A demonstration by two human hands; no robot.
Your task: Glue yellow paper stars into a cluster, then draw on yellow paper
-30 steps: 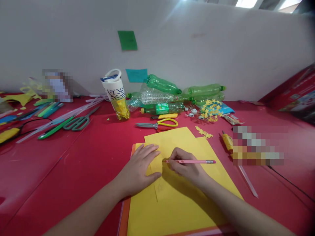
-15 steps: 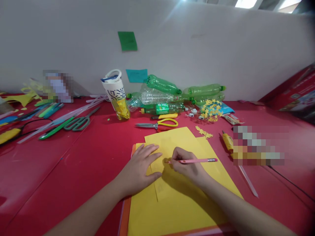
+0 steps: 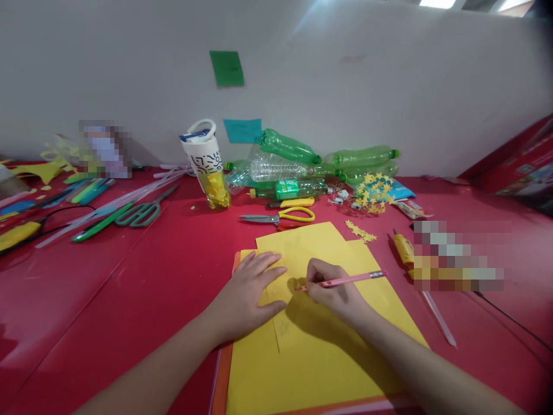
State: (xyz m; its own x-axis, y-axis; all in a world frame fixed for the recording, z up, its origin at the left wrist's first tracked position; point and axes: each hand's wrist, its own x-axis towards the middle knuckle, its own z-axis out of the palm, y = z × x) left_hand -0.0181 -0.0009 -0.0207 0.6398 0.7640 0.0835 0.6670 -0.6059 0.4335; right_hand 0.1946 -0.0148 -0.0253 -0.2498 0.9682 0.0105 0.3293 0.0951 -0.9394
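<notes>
Yellow paper sheets (image 3: 311, 369) lie stacked on the red table, with orange and pink edges showing beneath. My left hand (image 3: 250, 300) rests flat with spread fingers on the left part of the top sheet. Between the fingers of my right hand (image 3: 330, 288) is a pink pencil (image 3: 356, 279), its tip on the yellow paper to the right of my left hand and its eraser end pointing right. Faint marks show on the sheet below the tip.
Yellow-handled scissors (image 3: 279, 217), a yellow cutter (image 3: 297, 202), plastic bottles (image 3: 287, 147) and yellow stars (image 3: 375, 193) lie beyond the paper. A yellow glue gun (image 3: 404, 249) is at right. Left are grey scissors (image 3: 140, 214), a green pen (image 3: 102, 223) and a tall cup (image 3: 205, 161).
The pencil's eraser end has tilted up a little and its tip has shifted slightly on the paper. The whole view has moved slightly. My left hand keeps its place on the sheet.
</notes>
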